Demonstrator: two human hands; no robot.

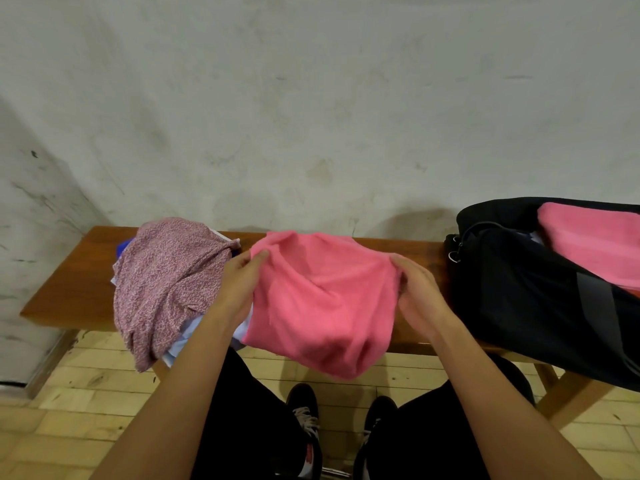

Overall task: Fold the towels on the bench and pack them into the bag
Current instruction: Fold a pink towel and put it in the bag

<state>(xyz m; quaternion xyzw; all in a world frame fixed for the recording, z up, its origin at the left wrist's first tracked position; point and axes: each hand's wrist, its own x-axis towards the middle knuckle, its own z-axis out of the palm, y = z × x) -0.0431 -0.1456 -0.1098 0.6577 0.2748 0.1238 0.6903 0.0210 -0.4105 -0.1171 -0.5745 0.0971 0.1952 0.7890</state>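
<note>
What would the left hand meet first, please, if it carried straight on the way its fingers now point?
The left hand already pinches the pink towel, its fingers pointing up and rightward. Pushed further, it would likely only press deeper into that towel's bunched folds, with the bench behind; depth is hard to judge here.

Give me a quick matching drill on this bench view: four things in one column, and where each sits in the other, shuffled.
Things:
1. pink towel
2. speckled cloth
3. black bag
4. folded pink towel

Places:
A. inside the open bag
B. right end of the bench
C. held by the left hand and right hand
D. top of the pile at the left

Pairs: 1-C, 2-D, 3-B, 4-A
</note>
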